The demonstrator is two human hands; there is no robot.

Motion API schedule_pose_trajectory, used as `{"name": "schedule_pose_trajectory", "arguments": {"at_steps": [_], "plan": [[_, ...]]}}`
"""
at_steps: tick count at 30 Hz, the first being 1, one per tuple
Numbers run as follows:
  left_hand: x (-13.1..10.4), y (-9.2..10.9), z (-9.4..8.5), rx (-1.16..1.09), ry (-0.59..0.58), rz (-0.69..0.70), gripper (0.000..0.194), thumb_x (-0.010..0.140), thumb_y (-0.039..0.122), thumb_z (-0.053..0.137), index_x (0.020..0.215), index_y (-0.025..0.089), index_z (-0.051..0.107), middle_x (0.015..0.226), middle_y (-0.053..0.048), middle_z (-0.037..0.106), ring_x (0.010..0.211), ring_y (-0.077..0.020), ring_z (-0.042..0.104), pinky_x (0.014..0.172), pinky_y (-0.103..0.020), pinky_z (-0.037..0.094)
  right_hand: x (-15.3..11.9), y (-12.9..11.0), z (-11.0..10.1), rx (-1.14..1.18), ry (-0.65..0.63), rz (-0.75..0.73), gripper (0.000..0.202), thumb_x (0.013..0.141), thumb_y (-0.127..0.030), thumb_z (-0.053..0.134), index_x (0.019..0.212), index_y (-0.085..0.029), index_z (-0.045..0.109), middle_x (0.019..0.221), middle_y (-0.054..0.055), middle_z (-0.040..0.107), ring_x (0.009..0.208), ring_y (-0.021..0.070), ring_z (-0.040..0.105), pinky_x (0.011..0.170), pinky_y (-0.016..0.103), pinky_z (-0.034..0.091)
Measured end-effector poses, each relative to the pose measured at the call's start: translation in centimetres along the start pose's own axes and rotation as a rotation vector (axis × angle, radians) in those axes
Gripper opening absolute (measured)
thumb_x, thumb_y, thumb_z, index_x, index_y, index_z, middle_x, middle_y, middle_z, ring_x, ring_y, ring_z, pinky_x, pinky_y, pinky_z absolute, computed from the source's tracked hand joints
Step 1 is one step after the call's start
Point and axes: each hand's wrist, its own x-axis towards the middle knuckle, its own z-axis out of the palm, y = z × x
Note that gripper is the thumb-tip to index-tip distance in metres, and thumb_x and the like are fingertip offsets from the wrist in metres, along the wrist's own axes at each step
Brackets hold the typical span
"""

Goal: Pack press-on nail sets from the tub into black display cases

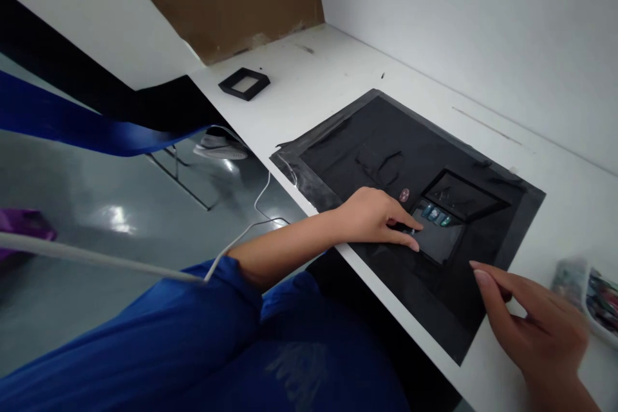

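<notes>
A flat black box with its framed, clear-windowed lid raised lies on a black mat. Along its upper side sits a row of several shiny teal press-on nails. My left hand reaches over the box's left edge, its thumb and index finger stretched out and apart, tips against the box. A tiny bluish glint shows between them, too small to name. To the right of the box, my right hand hovers in a pinch, thumb and index tips together. Whatever they hold, if anything, is hidden.
A small pink oval piece lies left of the lid. A black square frame rests farther back on the white table. At the right edge stands a clear tub of small colourful items. A white cable hangs near my left arm.
</notes>
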Motion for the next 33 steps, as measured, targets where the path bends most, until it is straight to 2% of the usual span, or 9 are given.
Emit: {"name": "schedule_pose_trajectory", "arguments": {"at_steps": [5, 10, 16, 21, 26, 30, 33], "plan": [[-0.4, -0.2, -0.4, 0.210, -0.019, 0.125, 0.040, 0.090, 0.062, 0.060, 0.115, 0.035, 0.075, 0.077, 0.002, 0.076, 0.073, -0.0084, 0.067, 0.056, -0.025, 0.029, 0.0, 0.1, 0.0, 0.025, -0.045, -0.006, 0.013, 0.089, -0.014, 0.070, 0.099, -0.023, 0.072, 0.068, -0.005, 0.070, 0.051, 0.0060, 0.058, 0.051, 0.021, 0.045], [-1.0, 0.2, -0.6, 0.342, 0.001, 0.208, 0.040, 0.100, 0.054, 0.048, 0.124, 0.032, 0.071, 0.075, 0.000, 0.074, 0.069, -0.0107, 0.064, 0.056, -0.029, 0.030, -0.2, 0.1, -0.1, 0.030, -0.075, 0.033, 0.011, 0.091, -0.017, 0.068, 0.098, -0.024, 0.071, 0.073, -0.004, 0.072, 0.058, 0.0083, 0.062, 0.055, 0.023, 0.046], [-0.8, -0.1, -0.4, 0.201, -0.007, 0.129, 0.036, 0.096, 0.054, 0.056, 0.122, 0.033, 0.072, 0.075, 0.003, 0.076, 0.071, -0.0090, 0.066, 0.059, -0.025, 0.035, -0.5, 0.3, -0.1, 0.041, -0.100, 0.101, 0.013, 0.090, -0.019, 0.069, 0.101, -0.026, 0.072, 0.080, -0.004, 0.073, 0.057, 0.0073, 0.060, 0.056, 0.023, 0.048], [-0.5, -0.3, 0.1, 0.139, 0.052, 0.070, 0.029, 0.096, 0.049, 0.060, 0.116, 0.033, 0.075, 0.082, 0.003, 0.080, 0.073, -0.0084, 0.069, 0.059, -0.024, 0.036, -0.5, 0.1, 0.3, 0.111, -0.058, 0.213, 0.010, 0.088, -0.018, 0.070, 0.094, -0.026, 0.073, 0.090, -0.002, 0.071, 0.064, 0.0074, 0.061, 0.060, 0.022, 0.051], [-0.6, -0.1, 0.5, 0.047, 0.138, 0.046, 0.019, 0.092, 0.044, 0.068, 0.103, 0.034, 0.079, 0.078, 0.006, 0.079, 0.065, -0.0053, 0.067, 0.055, -0.021, 0.036, -0.7, 0.2, 0.9, 0.152, -0.085, 0.210, 0.007, 0.088, -0.021, 0.070, 0.092, -0.025, 0.073, 0.087, -0.001, 0.069, 0.070, 0.0107, 0.065, 0.061, 0.024, 0.050], [-0.9, -0.3, 0.4, 0.020, 0.184, 0.048, 0.020, 0.089, 0.046, 0.071, 0.101, 0.032, 0.080, 0.074, 0.006, 0.078, 0.067, -0.0056, 0.068, 0.057, -0.020, 0.038, -0.9, 0.6, 1.0, 0.197, -0.117, 0.186, 0.010, 0.088, -0.019, 0.071, 0.096, -0.026, 0.073, 0.088, -0.002, 0.070, 0.073, 0.0108, 0.066, 0.065, 0.024, 0.051], [-1.2, -0.4, 0.4, 0.047, 0.216, 0.041, 0.022, 0.089, 0.048, 0.071, 0.100, 0.032, 0.080, 0.072, 0.006, 0.076, 0.067, -0.0058, 0.068, 0.057, -0.020, 0.038, -0.7, 0.7, 0.9, 0.191, -0.092, 0.219, 0.008, 0.089, -0.021, 0.070, 0.095, -0.025, 0.074, 0.089, -0.001, 0.068, 0.070, 0.0094, 0.062, 0.063, 0.024, 0.049]]}}
